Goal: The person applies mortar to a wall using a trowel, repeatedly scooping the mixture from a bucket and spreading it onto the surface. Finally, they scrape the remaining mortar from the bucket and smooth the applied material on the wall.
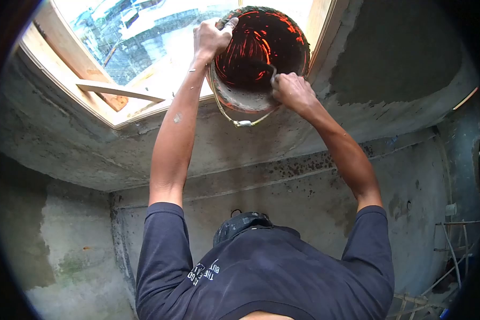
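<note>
A round bucket (245,100) with a dark inside and bright orange-red streaks is beside the window opening, its mouth facing me. My left hand (212,38) is closed on its upper left rim, the thumb over the edge. At the lower right of the mouth, my right hand (293,90) is closed around the handle of a trowel-like tool; its curved metal neck (273,69) reaches into the bucket. The tool's far end is lost in the dark interior. A wire bail (244,123) with a pale grip hangs below the rim.
Wooden framing (98,96) borders the bright opening at the upper left, with a loose-looking strip (122,90) across its corner. Rough grey cement walls (282,138) surround it, with a darker patch (400,53) at the upper right. Thin metal bars (456,250) stand at the lower right.
</note>
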Demonstrator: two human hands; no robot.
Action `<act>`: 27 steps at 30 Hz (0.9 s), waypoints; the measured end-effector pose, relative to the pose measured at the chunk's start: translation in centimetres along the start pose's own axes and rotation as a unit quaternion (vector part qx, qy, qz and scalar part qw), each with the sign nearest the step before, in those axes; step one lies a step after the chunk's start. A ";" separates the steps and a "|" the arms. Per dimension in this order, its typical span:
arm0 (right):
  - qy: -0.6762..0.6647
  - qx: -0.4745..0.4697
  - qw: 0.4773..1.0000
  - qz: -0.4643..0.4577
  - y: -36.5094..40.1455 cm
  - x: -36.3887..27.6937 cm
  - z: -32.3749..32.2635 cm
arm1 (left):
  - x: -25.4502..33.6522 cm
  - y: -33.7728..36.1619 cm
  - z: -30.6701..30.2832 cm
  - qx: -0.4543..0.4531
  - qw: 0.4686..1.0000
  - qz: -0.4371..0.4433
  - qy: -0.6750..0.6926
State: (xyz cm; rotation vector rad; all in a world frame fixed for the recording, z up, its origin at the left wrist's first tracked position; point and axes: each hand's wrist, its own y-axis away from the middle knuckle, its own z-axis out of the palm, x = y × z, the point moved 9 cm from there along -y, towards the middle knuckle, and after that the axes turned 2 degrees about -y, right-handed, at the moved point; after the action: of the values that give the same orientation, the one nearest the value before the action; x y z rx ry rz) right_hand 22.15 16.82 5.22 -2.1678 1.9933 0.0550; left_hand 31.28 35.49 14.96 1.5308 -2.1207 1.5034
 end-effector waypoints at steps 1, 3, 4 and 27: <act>-0.005 0.017 1.000 -0.002 -0.2 0.1 -0.6 | 0.6 0.2 0.0 0.008 1.000 0.021 0.001; -0.006 0.068 0.998 0.012 -1.6 0.3 -2.2 | 1.0 0.3 0.3 -0.006 1.000 0.022 0.004; -0.002 0.074 0.997 0.009 -2.4 0.3 -2.7 | 0.9 0.3 0.3 -0.017 1.000 0.020 0.006; -0.027 0.056 0.998 0.032 -3.4 -1.1 -2.4 | -0.9 0.3 -0.2 -0.039 0.999 0.021 0.007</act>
State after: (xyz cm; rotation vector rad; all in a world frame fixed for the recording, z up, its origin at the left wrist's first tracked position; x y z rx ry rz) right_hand 25.21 17.72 8.11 -2.0127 1.9863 0.0101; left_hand 31.41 36.28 14.32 1.4556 -2.1885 1.4216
